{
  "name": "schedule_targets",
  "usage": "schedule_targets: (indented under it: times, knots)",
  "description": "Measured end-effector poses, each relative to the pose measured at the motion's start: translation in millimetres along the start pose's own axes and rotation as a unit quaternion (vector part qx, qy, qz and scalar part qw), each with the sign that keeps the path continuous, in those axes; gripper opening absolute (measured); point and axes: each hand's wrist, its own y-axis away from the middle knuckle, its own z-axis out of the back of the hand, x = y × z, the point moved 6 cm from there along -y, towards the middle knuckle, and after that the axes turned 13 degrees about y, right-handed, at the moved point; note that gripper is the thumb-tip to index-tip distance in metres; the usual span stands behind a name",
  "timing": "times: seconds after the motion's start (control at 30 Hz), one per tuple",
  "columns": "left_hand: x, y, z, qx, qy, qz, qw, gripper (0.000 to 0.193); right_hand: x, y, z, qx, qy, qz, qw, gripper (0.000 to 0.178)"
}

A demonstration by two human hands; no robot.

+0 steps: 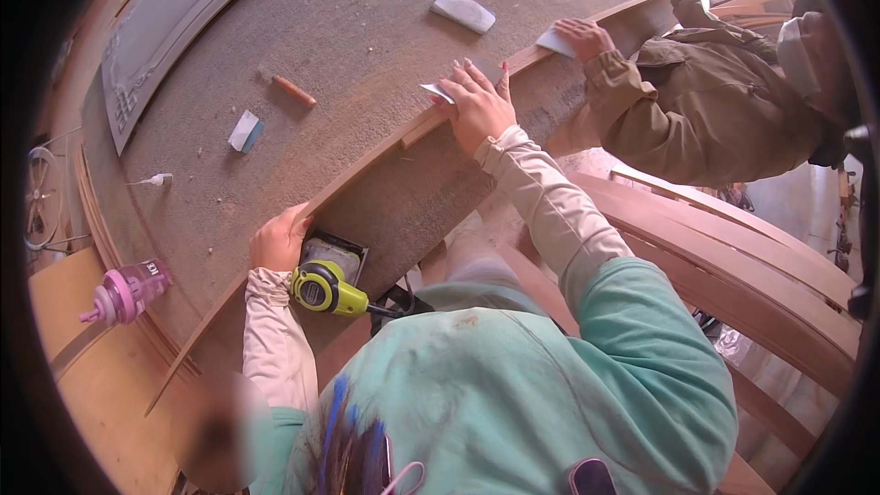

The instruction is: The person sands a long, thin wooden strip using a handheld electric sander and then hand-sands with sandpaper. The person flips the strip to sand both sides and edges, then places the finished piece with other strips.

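A long, thin wooden strip point(357, 181) runs diagonally across the work table, standing on its edge. Its left part is under my left hand point(278, 240), whose fingers close over the top edge. Farther along the strip, my right hand point(484, 112) presses a folded piece of sandpaper point(438, 92) against the wood, fingers stretched forward over it. Part of that sandpaper is hidden beneath the hand. Beside my left hand, on the near side of the strip, rests a lime-green power sander point(321, 284).
Across the strip, a co-worker's hand point(587, 38) holds another sandpaper sheet point(555, 42). On the dusty table point(367, 64) lie sanding pads point(463, 12), a brush point(291, 90), a small bottle point(160, 180) and a carved panel point(165, 37). A pink bottle point(131, 291) is at left; curved boards point(715, 257) at right.
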Motion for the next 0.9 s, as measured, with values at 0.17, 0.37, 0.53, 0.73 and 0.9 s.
schedule_targets:
  times: [0.17,0.37,0.53,0.73,0.9]
  knots:
    - [5.6,0.7,-1.5,-0.007,-0.026,-0.006,1.0,0.041,115.7,26.3,6.7,0.075,-0.074,0.118,0.988,0.048]
    - [1.6,-0.3,-0.7,-0.014,-0.01,-0.02,1.0,0.04,-38.3,-20.4,14.8,-0.018,-0.107,-0.045,0.993,0.029]
    - [4.5,-0.9,-0.9,-0.006,-0.019,0.001,1.0,0.04,92.8,26.7,5.1,0.036,-0.078,0.117,0.989,0.038]
    - [5.3,0.8,-1.6,0.002,-0.009,0.015,1.0,0.043,-133.6,-33.2,-11.6,0.047,0.047,-0.073,0.995,0.04]
    - [3.5,0.5,0.7,0.001,-0.025,0.022,0.999,0.043,21.3,-2.5,-22.6,0.019,-0.027,0.094,0.995,0.045]
